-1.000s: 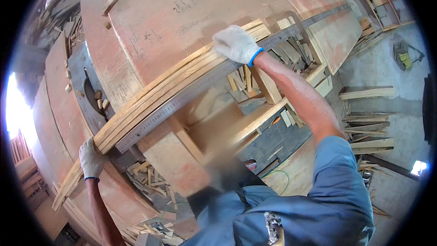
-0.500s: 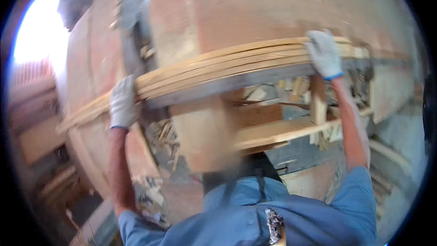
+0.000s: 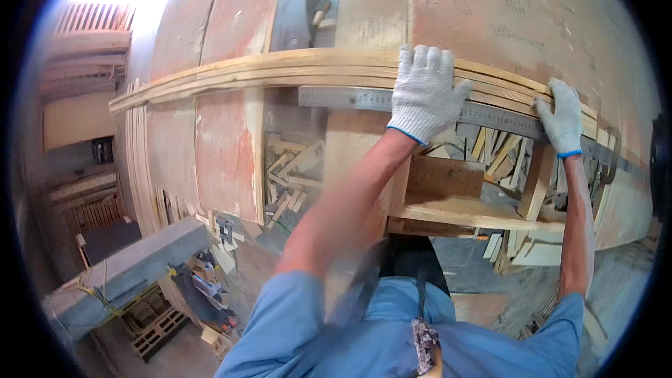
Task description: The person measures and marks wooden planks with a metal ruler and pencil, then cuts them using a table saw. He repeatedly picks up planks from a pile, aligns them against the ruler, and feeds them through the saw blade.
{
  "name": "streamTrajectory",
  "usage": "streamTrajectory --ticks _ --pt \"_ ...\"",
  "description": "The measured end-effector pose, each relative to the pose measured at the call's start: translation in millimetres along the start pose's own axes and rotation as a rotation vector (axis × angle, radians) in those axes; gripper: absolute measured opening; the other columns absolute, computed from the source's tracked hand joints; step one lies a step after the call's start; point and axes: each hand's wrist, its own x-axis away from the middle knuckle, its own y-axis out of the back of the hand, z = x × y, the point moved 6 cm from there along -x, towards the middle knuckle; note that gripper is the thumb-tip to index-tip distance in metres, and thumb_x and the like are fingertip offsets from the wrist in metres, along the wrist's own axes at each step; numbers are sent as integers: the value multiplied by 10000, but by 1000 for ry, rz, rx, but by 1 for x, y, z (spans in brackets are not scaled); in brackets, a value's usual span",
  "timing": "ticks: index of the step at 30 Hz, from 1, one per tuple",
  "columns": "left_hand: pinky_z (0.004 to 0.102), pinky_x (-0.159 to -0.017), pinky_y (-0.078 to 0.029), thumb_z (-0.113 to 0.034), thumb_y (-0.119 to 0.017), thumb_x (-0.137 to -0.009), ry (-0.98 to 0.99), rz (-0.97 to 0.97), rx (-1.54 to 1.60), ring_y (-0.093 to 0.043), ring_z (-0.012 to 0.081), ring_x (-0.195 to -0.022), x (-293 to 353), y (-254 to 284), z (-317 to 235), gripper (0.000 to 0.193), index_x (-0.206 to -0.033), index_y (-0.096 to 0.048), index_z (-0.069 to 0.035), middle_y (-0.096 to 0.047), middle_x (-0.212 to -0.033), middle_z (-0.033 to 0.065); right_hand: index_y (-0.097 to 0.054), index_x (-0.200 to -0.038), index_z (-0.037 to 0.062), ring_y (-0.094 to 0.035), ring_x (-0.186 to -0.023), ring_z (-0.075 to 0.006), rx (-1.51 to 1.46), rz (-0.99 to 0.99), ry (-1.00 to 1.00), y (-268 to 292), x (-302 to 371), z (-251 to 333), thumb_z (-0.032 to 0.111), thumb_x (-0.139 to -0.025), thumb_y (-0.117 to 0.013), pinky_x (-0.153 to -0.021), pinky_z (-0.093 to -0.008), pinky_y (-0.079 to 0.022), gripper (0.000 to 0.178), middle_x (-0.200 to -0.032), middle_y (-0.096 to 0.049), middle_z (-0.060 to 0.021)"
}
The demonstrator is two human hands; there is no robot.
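Several long pale wooden strips (image 3: 280,68) lie side by side across the work surface, running from the far left to the right. Along their near edge runs a steel ruler (image 3: 343,97) with graduation marks. In a white knitted glove with a blue cuff, my left hand (image 3: 428,94) lies palm down over strips and ruler, its fingers stretched out. My right hand (image 3: 562,119), gloved the same way, curls over the strips close to their right end, its thumb on the near side. Its fingertips are partly hidden.
Large worn boards (image 3: 504,14) spread beyond the strips. Below the ruler, a wooden frame (image 3: 476,215) stands before me, with many offcuts (image 3: 500,154) behind it. More scraps (image 3: 287,175) fill a gap at left. A grey beam (image 3: 133,273) juts out at lower left.
My left hand has let go of the strips' left part and moved right, now flat over them nearer my right hand. The view has shifted, showing more of the left side.
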Motion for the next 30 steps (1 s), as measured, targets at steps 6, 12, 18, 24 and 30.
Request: streamTrajectory --ticks 6,12,18,24,30 --pt "513 -1098 -395 -411 -653 -978 -38 -104 -42 -574 341 -1152 4 -6 -1 395 -1103 -649 -36 -643 -1128 160 -496 -1515 23 -433 -1484 -436 119 81 374 -3 8 164 505 -665 -965 -1298 -565 -284 1083 -1544 -499 -248" --pt "524 -1081 -410 -414 -672 -966 -54 -148 -47 -598 350 -1116 7 -3 2 395 -1075 -667 -34 -665 -1102 167 -496 -1508 20 -442 -1476 -426 132 49 405 -8 3 169 524 -628 -980 -1291 -567 -293 1124 -1543 -494 -238" --pt "508 -1064 -427 -388 -698 -954 -42 -108 -11 -602 349 -1111 7 -2 -3 370 -1057 -659 -34 -664 -1095 170 -518 -1461 5 -499 -1402 -409 38 33 447 -11 5 159 501 -623 -986 -1257 -552 -336 1081 -1478 -526 -231" --pt "508 -1087 -450 -328 -714 -956 -20 -165 94 -610 372 -1169 10 16 2 363 -1163 -658 -36 -675 -1174 166 -555 -1416 -3 -500 -1384 -410 1 38 474 -9 -1 162 473 -592 -991 -1231 -537 -364 1047 -1456 -532 -238" --pt "498 -1149 -470 -114 -777 -930 34 -296 79 -594 376 -1327 127 94 71 513 -1410 -621 -20 -660 -1368 189 -552 -1433 -4 -489 -1401 -415 20 15 446 -9 -3 152 463 -612 -975 -1248 -540 -347 1035 -1467 -526 -240"
